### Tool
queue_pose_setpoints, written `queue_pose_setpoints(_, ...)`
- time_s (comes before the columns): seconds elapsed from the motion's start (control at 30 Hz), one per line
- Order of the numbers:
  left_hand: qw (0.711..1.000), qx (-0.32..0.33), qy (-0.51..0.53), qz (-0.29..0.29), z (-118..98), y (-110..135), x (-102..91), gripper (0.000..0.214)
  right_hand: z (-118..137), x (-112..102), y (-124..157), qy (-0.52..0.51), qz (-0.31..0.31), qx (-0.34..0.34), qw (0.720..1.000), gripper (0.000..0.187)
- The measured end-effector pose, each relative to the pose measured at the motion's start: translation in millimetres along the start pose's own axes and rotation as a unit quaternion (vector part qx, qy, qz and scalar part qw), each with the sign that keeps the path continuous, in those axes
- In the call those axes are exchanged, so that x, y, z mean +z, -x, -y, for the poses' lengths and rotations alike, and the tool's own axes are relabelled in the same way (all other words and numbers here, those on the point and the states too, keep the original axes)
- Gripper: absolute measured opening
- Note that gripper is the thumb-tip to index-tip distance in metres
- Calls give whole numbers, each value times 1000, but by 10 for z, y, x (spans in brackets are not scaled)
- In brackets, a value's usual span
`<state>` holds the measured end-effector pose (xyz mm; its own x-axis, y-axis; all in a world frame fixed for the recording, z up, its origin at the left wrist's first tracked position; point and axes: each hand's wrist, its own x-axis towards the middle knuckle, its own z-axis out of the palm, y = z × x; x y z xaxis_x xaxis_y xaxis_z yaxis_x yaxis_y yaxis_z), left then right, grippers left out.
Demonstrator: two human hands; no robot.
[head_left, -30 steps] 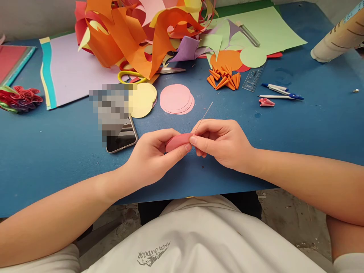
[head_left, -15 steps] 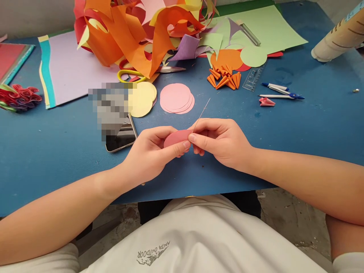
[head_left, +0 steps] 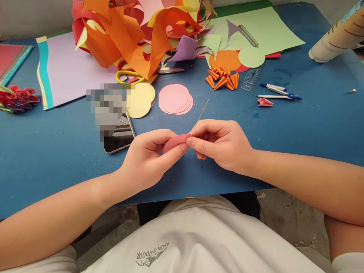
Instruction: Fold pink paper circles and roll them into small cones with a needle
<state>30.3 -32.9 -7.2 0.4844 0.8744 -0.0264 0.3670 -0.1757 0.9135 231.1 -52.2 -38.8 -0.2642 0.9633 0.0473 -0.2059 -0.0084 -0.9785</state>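
My left hand [head_left: 152,153] is closed, its thumb and fingers pinching a pink paper disc [head_left: 175,141] by its left part. The disc is seen at a slant, with its edges partly hidden by my fingers. My right hand [head_left: 220,142] pinches the right end of the same disc between thumb and forefinger. A thin needle-like rod [head_left: 203,110] sticks up and to the right from that pinch; its lower end is hidden. Beyond my hands lie a stack of pink paper discs [head_left: 174,98] and a stack of yellow paper discs [head_left: 139,100].
A phone [head_left: 121,141] lies by my left hand. Farther back are scissors [head_left: 129,77], a heap of paper scraps [head_left: 127,34], orange paper cones [head_left: 223,77], a clear ruler [head_left: 251,79], a compass [head_left: 280,94] and a pink rolled piece [head_left: 265,102]. A bottle [head_left: 335,34] stands back right.
The pink disc now tilts up slightly at its right end and looks narrower. Both hands keep their pinch, and the whole view has shifted slightly.
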Motion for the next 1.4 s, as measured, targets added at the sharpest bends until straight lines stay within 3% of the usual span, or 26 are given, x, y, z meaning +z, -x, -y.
queue_pose_setpoints(0.13, 1000, -2, 7, 1, -4, 8, -5, 23, 9, 7, -2, 9, 9, -34, 999, 14)
queue_pose_setpoints(0.37, 991, 85, -93, -50, 23, 21, 37, 20, -20, 11, 18, 39, -24, -13, 999, 22)
queue_pose_setpoints(0.73, 999, 32, 2, -27, -37, 40, 28, 28, 29, 23, -11, 30, 9, -88, 996, 15)
queue_pose_setpoints(0.93, 997, 65, 28, -17, -18, 50, 27, 20, 39, 13, 5, 44, 11, -121, 992, 13)
queue_pose_setpoints(1.07, 996, 88, -3, -25, -15, 46, 31, 15, 26, 13, -2, 46, -3, -112, 993, 15)
queue_pose_setpoints(1.23, 997, 75, -25, -20, -27, 12, 33, 21, -8, 15, -3, 70, -16, -123, 990, 13)
queue_pose_setpoints(1.4, 997, 66, -27, -19, -17, 6, 32, 33, -15, 37, 1, 27, -16, -85, 996, 21)
